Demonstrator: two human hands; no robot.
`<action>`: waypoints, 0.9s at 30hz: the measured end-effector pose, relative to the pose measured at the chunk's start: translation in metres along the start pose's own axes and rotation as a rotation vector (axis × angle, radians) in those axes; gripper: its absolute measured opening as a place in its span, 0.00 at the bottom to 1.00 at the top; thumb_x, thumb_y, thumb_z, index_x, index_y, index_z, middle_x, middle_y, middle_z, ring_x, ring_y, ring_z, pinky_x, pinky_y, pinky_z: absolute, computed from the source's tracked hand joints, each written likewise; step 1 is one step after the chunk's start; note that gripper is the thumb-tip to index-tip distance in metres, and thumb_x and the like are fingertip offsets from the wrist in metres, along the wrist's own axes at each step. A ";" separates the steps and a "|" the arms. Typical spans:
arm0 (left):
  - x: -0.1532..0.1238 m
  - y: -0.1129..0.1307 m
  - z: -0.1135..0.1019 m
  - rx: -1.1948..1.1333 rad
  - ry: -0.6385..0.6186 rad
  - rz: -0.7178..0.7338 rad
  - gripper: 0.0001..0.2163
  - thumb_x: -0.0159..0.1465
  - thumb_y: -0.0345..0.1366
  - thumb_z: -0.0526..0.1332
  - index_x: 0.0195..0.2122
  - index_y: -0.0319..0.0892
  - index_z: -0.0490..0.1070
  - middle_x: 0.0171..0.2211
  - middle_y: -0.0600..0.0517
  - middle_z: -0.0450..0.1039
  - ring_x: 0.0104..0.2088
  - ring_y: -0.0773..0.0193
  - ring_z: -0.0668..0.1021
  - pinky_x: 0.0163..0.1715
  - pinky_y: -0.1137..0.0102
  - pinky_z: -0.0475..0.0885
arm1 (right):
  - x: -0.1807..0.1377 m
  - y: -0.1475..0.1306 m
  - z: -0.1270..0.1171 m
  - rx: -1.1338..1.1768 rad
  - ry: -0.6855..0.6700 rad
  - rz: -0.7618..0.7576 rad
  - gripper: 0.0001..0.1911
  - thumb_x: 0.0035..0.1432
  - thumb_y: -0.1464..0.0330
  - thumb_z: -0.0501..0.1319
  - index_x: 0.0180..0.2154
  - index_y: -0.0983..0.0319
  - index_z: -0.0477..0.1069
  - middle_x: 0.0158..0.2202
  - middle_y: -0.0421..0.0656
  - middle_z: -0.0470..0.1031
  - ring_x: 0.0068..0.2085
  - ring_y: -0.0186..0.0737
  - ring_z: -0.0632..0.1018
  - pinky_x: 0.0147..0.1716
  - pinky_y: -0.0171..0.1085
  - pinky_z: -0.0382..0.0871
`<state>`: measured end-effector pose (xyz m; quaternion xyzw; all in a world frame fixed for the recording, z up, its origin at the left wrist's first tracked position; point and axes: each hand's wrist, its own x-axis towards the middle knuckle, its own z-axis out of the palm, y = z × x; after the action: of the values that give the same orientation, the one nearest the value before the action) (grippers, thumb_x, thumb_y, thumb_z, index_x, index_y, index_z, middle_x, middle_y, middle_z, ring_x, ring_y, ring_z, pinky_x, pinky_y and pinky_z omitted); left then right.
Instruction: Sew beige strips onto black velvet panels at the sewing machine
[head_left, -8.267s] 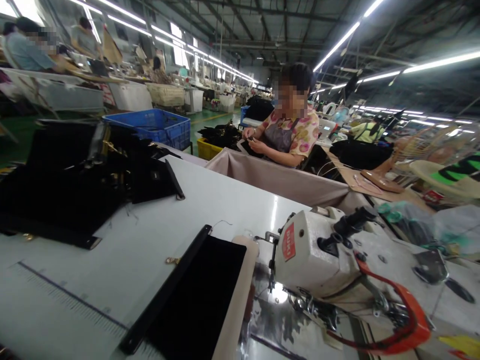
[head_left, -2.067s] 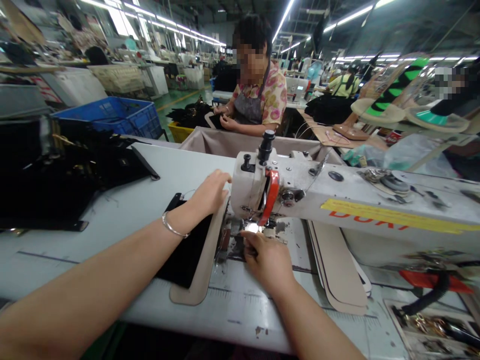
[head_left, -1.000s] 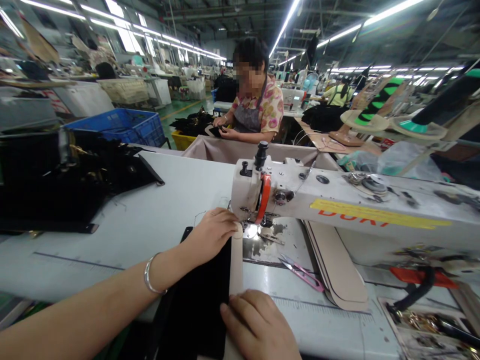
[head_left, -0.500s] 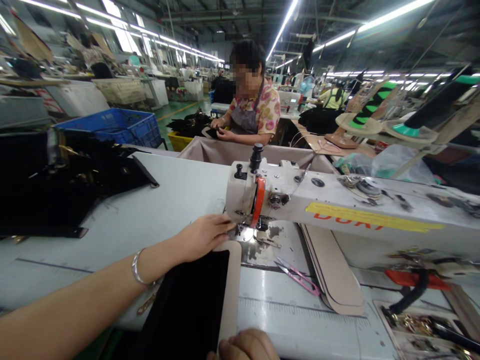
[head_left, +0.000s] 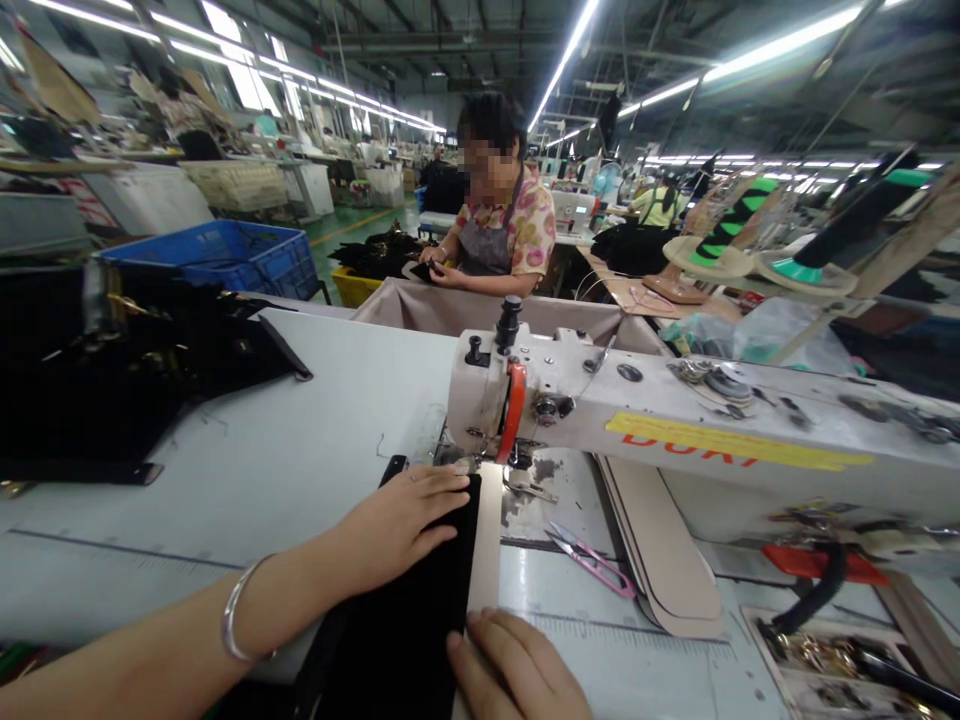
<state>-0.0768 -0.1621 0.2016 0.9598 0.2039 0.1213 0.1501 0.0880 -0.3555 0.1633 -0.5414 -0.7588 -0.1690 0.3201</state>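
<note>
Open counter (head_left: 285, 450) left of the sewing machine (head_left: 570, 400), wide bare strip there. Machine head and arm block the centre and right, low gap under the arm. Black bag pile (head_left: 112, 370) walls off far left. Pink snips (head_left: 589, 555) and tan strips (head_left: 660, 560) clutter the bed right of the black panel (head_left: 420, 620). Tan bin wall (head_left: 450, 310) closes the far edge.

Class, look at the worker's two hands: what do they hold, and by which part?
Neither grips anything. The left hand presses flat on the black panel's far end; the right hand rests on its near beige edge.
</note>
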 end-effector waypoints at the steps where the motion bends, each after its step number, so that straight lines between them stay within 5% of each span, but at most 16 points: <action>1: 0.003 -0.002 0.001 0.009 0.012 -0.006 0.18 0.70 0.39 0.59 0.60 0.45 0.69 0.64 0.49 0.66 0.65 0.54 0.66 0.66 0.55 0.58 | -0.001 0.005 0.000 -0.014 -0.012 -0.001 0.15 0.65 0.72 0.58 0.50 0.55 0.76 0.44 0.42 0.82 0.47 0.40 0.81 0.46 0.36 0.79; 10: 0.027 -0.021 -0.006 0.041 0.063 -0.027 0.16 0.71 0.38 0.57 0.59 0.43 0.70 0.60 0.46 0.70 0.62 0.55 0.69 0.65 0.57 0.61 | 0.008 0.031 -0.004 -0.006 -0.248 -0.047 0.25 0.69 0.60 0.51 0.63 0.60 0.65 0.60 0.45 0.72 0.59 0.46 0.73 0.53 0.41 0.74; 15: 0.022 -0.021 -0.011 0.211 0.203 0.083 0.14 0.72 0.30 0.51 0.51 0.35 0.75 0.55 0.41 0.72 0.61 0.52 0.67 0.65 0.53 0.60 | 0.018 0.032 -0.007 -0.025 -0.183 -0.139 0.27 0.71 0.55 0.45 0.59 0.62 0.70 0.55 0.46 0.76 0.56 0.44 0.75 0.47 0.38 0.73; 27: 0.021 -0.016 0.002 0.083 0.107 0.026 0.15 0.72 0.34 0.54 0.57 0.39 0.71 0.61 0.46 0.68 0.60 0.55 0.69 0.62 0.56 0.64 | 0.021 0.028 -0.001 -0.035 -0.024 -0.093 0.17 0.70 0.72 0.50 0.50 0.60 0.76 0.47 0.40 0.81 0.51 0.37 0.77 0.45 0.35 0.73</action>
<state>-0.0635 -0.1393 0.1979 0.9599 0.2038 0.1660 0.0976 0.1099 -0.3308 0.1758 -0.5132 -0.7838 -0.1904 0.2934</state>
